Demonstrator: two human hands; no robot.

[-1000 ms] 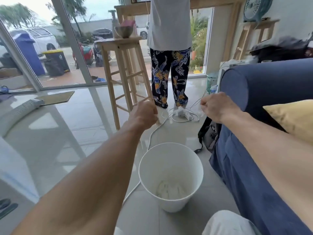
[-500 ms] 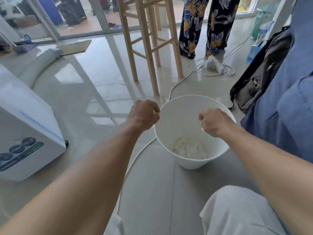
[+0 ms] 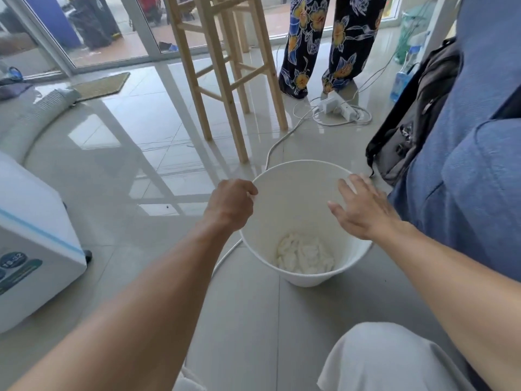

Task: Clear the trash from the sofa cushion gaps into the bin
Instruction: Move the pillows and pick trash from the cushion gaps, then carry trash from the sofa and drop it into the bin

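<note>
The white round bin (image 3: 296, 198) stands upright on the tiled floor (image 3: 127, 170), just left of the blue sofa (image 3: 465, 179) and near the person's knee. It is plain and smooth, wider at the mouth than at the base. At its bottom lies a heap of crumpled white trash (image 3: 304, 256), like tissue.

The left hand (image 3: 231, 204) is at the bin's left rim with its fingers curled. I cannot tell whether its grip closes on the rim or on nothing. The right hand (image 3: 363, 213) hovers over the right side of the mouth, its grip apart, fingers straight and spread, holding nothing.

Beyond the bin stand a wooden stool (image 3: 225, 80) and a person in flowered trousers (image 3: 318, 43). A backpack (image 3: 408, 131) leans on the sofa's far end.
</note>
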